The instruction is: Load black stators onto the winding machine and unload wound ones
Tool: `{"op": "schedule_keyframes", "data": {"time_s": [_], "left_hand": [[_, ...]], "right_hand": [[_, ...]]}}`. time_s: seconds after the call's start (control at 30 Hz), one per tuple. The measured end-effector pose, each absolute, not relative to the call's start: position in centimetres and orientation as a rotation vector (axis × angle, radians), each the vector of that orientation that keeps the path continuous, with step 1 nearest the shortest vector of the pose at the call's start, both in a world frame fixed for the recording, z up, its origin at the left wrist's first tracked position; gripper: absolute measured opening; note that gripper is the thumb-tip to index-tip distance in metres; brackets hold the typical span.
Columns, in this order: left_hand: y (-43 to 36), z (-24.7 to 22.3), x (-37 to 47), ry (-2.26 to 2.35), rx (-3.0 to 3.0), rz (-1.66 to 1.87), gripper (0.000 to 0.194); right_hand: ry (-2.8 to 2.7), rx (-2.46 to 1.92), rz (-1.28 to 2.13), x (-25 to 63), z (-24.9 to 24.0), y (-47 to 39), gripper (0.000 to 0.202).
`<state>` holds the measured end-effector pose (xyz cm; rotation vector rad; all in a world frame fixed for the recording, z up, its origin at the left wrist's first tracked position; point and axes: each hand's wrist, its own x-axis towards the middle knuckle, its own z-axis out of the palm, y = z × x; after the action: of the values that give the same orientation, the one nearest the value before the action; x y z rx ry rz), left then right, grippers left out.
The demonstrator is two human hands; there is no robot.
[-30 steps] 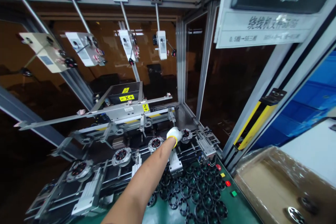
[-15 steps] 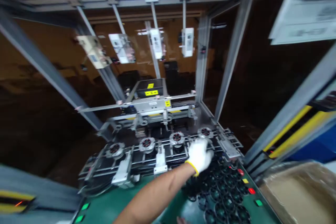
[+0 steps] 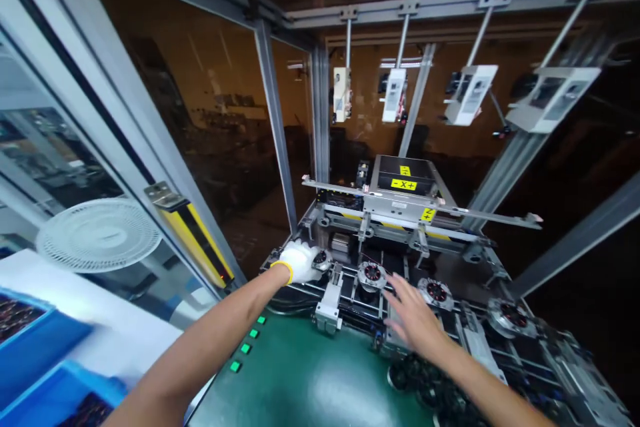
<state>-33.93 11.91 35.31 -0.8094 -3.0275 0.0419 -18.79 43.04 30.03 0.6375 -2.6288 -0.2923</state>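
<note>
A white fan stands at left behind the glazed aluminium frame; a yellow light-curtain bar runs down the left post; four white units hang on rods overhead; green buttons line the green tabletop; blue crates sit lower left.

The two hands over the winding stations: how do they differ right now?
The left hand wears a white glove with a yellow cuff; the right hand is bare. The left hand rests on the leftmost round fixture, while the right hand hovers, fingers spread, between the second fixture and third fixture. Both reach past the green deck.
</note>
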Motion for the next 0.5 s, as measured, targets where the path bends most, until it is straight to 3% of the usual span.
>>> {"op": "schedule_keyframes", "data": {"time_s": [0.1,0.27,0.5], "left_hand": [[12.8,34.9,-35.8,-3.119,-0.865,0.078,0.065],[14.7,34.0,-37.8,-3.256,-0.883,0.181,0.060],[15.7,32.1,-40.7,-3.366,-0.944,0.214,0.064]], "right_hand": [[-3.187,0.365,-0.270,-25.2,34.7,41.2,0.069],[-3.471,0.210,-0.237,-29.1,35.9,39.3,0.048],[-3.580,0.093,-0.077,-30.5,34.6,39.9,0.049]]}}
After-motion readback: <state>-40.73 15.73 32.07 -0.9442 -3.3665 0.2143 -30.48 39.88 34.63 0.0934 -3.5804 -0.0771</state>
